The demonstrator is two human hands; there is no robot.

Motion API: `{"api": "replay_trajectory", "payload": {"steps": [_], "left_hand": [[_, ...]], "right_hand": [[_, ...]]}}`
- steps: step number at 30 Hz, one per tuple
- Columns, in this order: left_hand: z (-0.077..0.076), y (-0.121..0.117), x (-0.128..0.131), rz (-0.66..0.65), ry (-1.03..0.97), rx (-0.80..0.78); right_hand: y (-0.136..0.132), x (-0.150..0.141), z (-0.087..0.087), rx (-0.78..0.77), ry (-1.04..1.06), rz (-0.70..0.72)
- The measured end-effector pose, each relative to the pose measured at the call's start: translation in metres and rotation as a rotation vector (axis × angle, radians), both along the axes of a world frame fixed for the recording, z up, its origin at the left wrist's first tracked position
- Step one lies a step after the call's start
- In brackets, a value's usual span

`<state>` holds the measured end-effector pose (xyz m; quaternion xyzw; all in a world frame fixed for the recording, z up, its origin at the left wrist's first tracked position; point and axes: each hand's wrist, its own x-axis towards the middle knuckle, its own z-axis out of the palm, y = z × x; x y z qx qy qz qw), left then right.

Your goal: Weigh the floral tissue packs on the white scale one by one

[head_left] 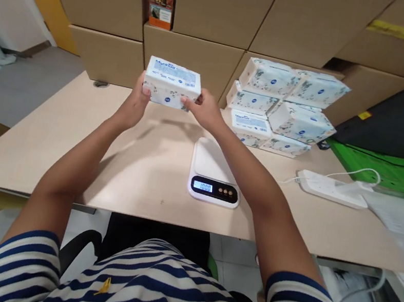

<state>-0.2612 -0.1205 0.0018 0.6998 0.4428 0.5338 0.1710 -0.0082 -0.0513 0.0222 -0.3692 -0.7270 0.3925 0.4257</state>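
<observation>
Beige table | stacked tissue packs: uneven, could topple if nudged | digital scale: a dipping right forearm could knock it | single tissue pack: above table, clasped by left hand and right hand; wrap, if slick, could slip

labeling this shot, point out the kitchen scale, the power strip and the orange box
kitchen scale (213,159), head view, on its white top plate
power strip (313,185), head view, on its white casing
orange box (162,2), head view, on its printed front
</observation>
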Motion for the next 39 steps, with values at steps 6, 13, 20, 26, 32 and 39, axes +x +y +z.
{"api": "replay_trajectory", "payload": {"steps": [6, 13, 20, 26, 32, 39], "left_hand": [[-0.044, 0.013, -0.053, 0.429, -0.072, -0.438], [-0.05, 0.013, -0.062, 0.711, 0.156, -0.587], [-0.046, 0.022, -0.043, 0.732, 0.315, -0.293], [-0.031, 0.043, -0.009, 0.724, 0.305, -0.183], [-0.008, 0.07, 0.084, 0.264, 0.377, -0.037], [0.045, 0.183, 0.217, -0.192, 0.005, -0.256]], "right_hand": [[0.025, -0.101, -0.023, -0.204, -0.154, 0.097], [0.025, -0.06, -0.027, -0.072, -0.243, 0.069], [0.015, 0.12, -0.019, 0.435, -0.311, -0.137], [0.035, 0.211, -0.024, 0.356, -0.099, -0.523], [0.07, 0.255, -0.01, 0.287, 0.037, -0.624], [0.117, 0.23, 0.041, -0.037, 0.162, -0.613]]}}
